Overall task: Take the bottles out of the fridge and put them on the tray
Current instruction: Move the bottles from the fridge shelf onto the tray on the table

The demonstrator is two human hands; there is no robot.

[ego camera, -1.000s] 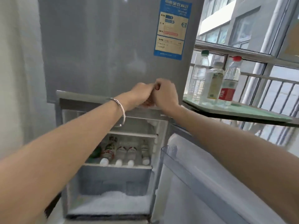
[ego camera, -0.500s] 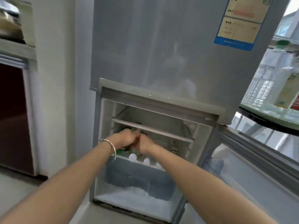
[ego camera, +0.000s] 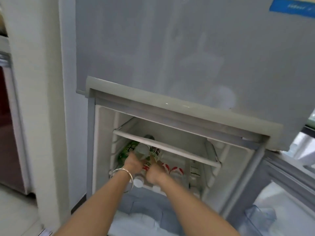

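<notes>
The fridge's lower compartment stands open. Several bottles lie on their sides on its shelf, white caps toward me: a green-labelled bottle at the left, red-labelled bottles to the right. Both my hands reach in under the white upper shelf rail. My left hand, with a metal bangle on the wrist, is closed around a clear bottle that is tilted up. Beside it, my right hand grips a bottle with a white and green label. Only a green sliver of the tray shows at the right edge.
The grey upper fridge door is closed above the opening. The open lower door with a clear door bin stands at the right. A frosted drawer sits below the shelf. A white wall and dark red cabinet are at the left.
My hands have dropped from the upper door's bottom edge into the lower compartment and closed on two bottles. The view has swung left and closer, so the tray has slid out of sight.
</notes>
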